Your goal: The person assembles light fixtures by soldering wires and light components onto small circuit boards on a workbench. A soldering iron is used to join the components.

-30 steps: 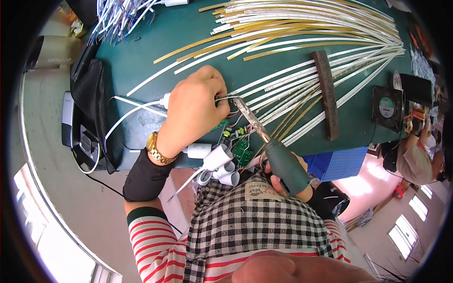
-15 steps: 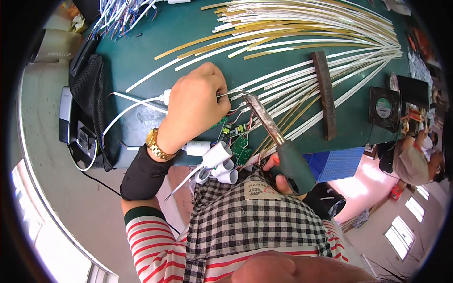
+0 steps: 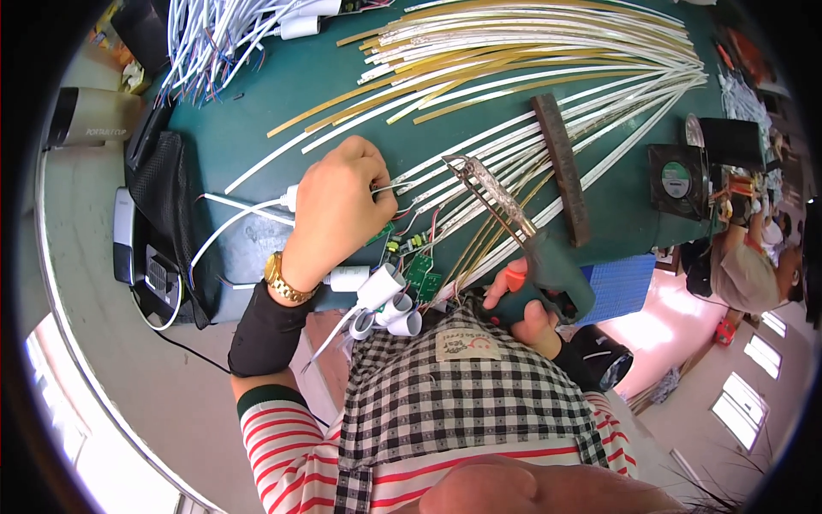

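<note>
My left hand [image 3: 338, 193] is closed in a pinch on a thin wire [image 3: 392, 186] that reaches toward the ends of white LED strips [image 3: 479, 163]. A white cable [image 3: 233, 221] with a thick white end piece runs in behind that hand. My right hand [image 3: 522, 308] grips a soldering gun [image 3: 555, 272] by its dark green handle, near an orange-red trigger. Its metal tip is raised over the strips, apart from the wire. Small green circuit boards [image 3: 422, 278] with thin wires lie below my left hand, beside several white cylindrical housings [image 3: 381, 287].
A dark metal bar [image 3: 561, 171] lies across the strips. More white and yellow strips [image 3: 514, 51] spread over the far side. White cables [image 3: 205, 43] are heaped at far left, above a black mesh pouch [image 3: 167, 206]. A blue crate [image 3: 618, 287] stands right of the gun.
The soldering gun's tip has lifted off the wire by my left hand and moved right. My left hand keeps its pinch. The whole view has shifted slightly.
</note>
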The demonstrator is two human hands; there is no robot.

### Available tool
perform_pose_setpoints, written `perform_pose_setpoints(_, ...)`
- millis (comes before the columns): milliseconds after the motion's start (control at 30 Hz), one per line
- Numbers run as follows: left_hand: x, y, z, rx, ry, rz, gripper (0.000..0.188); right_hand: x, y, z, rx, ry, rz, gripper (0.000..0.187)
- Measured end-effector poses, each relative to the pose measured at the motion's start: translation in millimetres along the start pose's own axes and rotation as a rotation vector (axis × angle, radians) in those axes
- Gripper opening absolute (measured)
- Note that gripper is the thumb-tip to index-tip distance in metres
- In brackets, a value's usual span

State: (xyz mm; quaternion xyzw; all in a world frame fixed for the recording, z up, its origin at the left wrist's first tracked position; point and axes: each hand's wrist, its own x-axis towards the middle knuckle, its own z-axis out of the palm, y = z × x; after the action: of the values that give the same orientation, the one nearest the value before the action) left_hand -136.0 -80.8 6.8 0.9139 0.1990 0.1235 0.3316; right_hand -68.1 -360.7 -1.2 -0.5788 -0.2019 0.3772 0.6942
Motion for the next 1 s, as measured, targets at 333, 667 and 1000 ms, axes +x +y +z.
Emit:
perform_pose_setpoints(333, 0.1, 2.4, -1.7, -0.007, -0.032, -0.044, 0.004, 17.1, -9.1, -4.5, 0.017, -0.008, -0.006, 0.063)
perform_pose_setpoints(667, 1.6, 0.8, -2.0, 0.031, -0.059, -0.011, 0.011, 47.5, -23.3, -2.1, 0.096, -0.045, -0.116, 0.049)
perform_pose_setpoints(1000, 4.0, 4.1, -9.9, -0.023, -0.003, 0.151, 0.013, 132.4, -13.9, 47.8, 0.507, 0.014, -0.059, 0.035)
